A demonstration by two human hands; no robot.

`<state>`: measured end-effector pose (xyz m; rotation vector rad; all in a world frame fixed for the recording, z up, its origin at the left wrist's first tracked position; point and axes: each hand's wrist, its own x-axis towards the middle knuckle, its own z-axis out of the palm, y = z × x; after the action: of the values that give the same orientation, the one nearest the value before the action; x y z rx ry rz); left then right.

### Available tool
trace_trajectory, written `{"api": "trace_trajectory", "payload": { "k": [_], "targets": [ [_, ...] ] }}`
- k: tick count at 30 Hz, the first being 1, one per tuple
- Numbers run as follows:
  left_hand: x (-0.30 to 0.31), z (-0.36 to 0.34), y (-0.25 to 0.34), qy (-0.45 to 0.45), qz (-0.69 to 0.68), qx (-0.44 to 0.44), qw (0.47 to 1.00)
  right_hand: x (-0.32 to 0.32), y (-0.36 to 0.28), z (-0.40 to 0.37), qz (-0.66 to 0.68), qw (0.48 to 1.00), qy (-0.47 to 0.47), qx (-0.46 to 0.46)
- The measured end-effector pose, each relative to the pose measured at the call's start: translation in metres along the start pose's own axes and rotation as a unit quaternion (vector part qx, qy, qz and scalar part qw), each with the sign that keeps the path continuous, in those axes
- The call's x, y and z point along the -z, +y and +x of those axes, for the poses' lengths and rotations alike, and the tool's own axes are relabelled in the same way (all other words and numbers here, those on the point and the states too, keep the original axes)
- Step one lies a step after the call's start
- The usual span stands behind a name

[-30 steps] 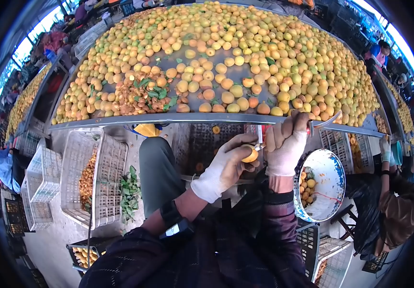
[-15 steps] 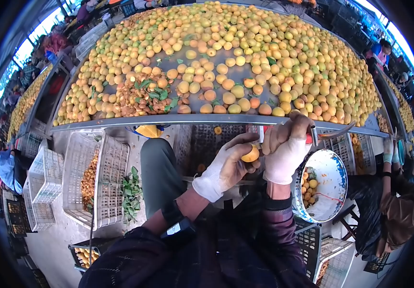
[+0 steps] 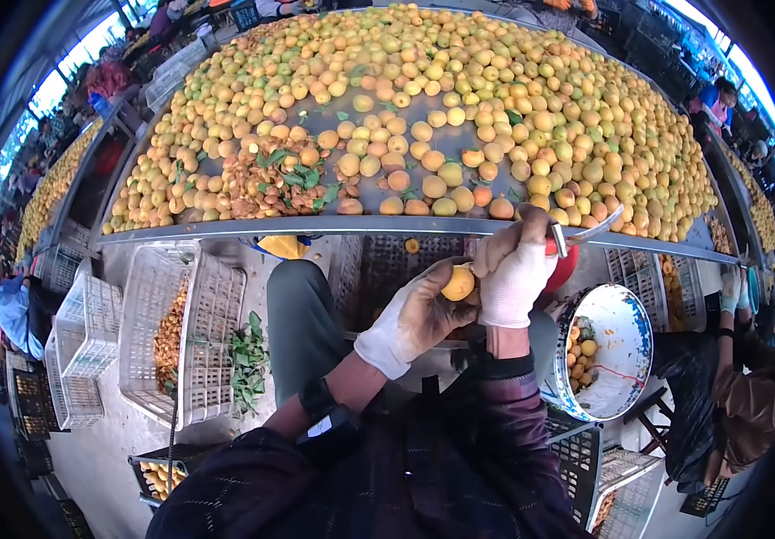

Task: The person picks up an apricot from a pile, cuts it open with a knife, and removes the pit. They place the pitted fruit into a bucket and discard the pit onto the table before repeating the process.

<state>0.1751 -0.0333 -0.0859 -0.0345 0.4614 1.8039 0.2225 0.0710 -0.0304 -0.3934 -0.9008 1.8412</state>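
Observation:
A yellow apricot (image 3: pixel 458 284) rests in the fingers of my left hand (image 3: pixel 410 323), which wears a white glove stained dark at the fingers. Close beside it, my right hand (image 3: pixel 513 278), gloved too, is closed round a knife (image 3: pixel 598 226) with a red handle and a curved blade that points right. Both hands are just in front of the near edge of a metal table (image 3: pixel 334 225). Across that table lie a great many whole apricots (image 3: pixel 585 117). A brownish-orange heap of fruit pieces (image 3: pixel 248 189) with green leaves sits near its front edge.
A white bucket (image 3: pixel 621 350) with fruit inside stands right of my legs. White plastic crates (image 3: pixel 208 350) stand at left, one holding orange pieces. Leaves (image 3: pixel 248 364) lie on the floor beside it. At far right, a co-worker's gloved hand (image 3: pixel 730 292) is by the table.
Both hands have moved slightly left and drawn closer together. The apricot has turned upward in my left fingers, and the knife blade now tilts more upward to the right.

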Motion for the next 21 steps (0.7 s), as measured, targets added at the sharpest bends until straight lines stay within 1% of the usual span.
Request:
{"api": "trace_trajectory", "payload": {
  "k": [2, 4, 5, 6, 7, 8, 10, 12, 13, 14, 15, 16, 18, 19, 20, 21],
  "targets": [
    [-0.002, -0.003, 0.003, -0.010, -0.025, 0.004, 1.000, 0.004, 0.000, 0.006, 0.057, 0.998, 0.017, -0.004],
    [-0.001, -0.004, 0.005, -0.043, 0.042, -0.052, 0.997, 0.001, -0.006, 0.006, 0.064, 0.997, 0.029, -0.013],
    [-0.003, -0.004, 0.005, -0.043, 0.043, -0.055, 0.997, 0.003, -0.009, 0.007, 0.075, 0.997, 0.026, -0.012],
    [-0.005, -0.005, 0.002, -0.036, 0.107, -0.120, 0.986, 0.004, -0.013, 0.008, 0.087, 0.996, 0.023, -0.011],
    [-0.007, -0.006, 0.001, -0.028, 0.170, -0.183, 0.968, 0.002, -0.019, 0.008, 0.057, 0.998, 0.028, 0.013],
    [-0.005, -0.005, 0.002, -0.027, 0.170, -0.183, 0.968, 0.002, -0.027, 0.008, 0.038, 0.999, 0.032, 0.021],
    [-0.001, -0.002, 0.006, -0.002, 0.215, -0.269, 0.939, 0.005, -0.037, 0.003, -0.071, 0.997, 0.024, 0.000],
    [-0.010, -0.006, 0.009, -0.005, 0.238, -0.280, 0.930, 0.017, -0.036, -0.008, -0.211, 0.971, -0.030, -0.110],
    [-0.014, -0.005, 0.006, 0.021, 0.297, -0.286, 0.911, 0.020, -0.027, -0.013, -0.253, 0.955, -0.028, -0.153],
    [-0.016, -0.003, 0.003, 0.047, 0.354, -0.290, 0.888, 0.026, -0.015, -0.020, -0.290, 0.936, -0.059, -0.192],
    [-0.015, 0.000, -0.001, 0.031, 0.417, -0.324, 0.848, 0.023, -0.008, -0.026, -0.269, 0.940, -0.038, -0.205],
    [-0.017, -0.002, -0.007, 0.012, 0.376, -0.308, 0.874, 0.020, -0.004, -0.030, -0.247, 0.944, -0.017, -0.218],
    [-0.016, -0.009, -0.006, -0.031, 0.265, -0.228, 0.937, 0.028, -0.011, -0.025, -0.175, 0.948, -0.037, -0.265],
    [-0.015, -0.007, -0.004, -0.030, 0.268, -0.226, 0.936, 0.033, -0.010, -0.022, -0.174, 0.948, -0.059, -0.260],
    [-0.013, -0.003, -0.001, -0.044, 0.145, -0.210, 0.966, 0.035, -0.010, -0.020, -0.175, 0.948, -0.081, -0.254],
    [-0.013, 0.000, 0.002, -0.058, 0.018, -0.192, 0.979, 0.034, -0.011, -0.020, -0.175, 0.948, -0.081, -0.254]
  ]
}}
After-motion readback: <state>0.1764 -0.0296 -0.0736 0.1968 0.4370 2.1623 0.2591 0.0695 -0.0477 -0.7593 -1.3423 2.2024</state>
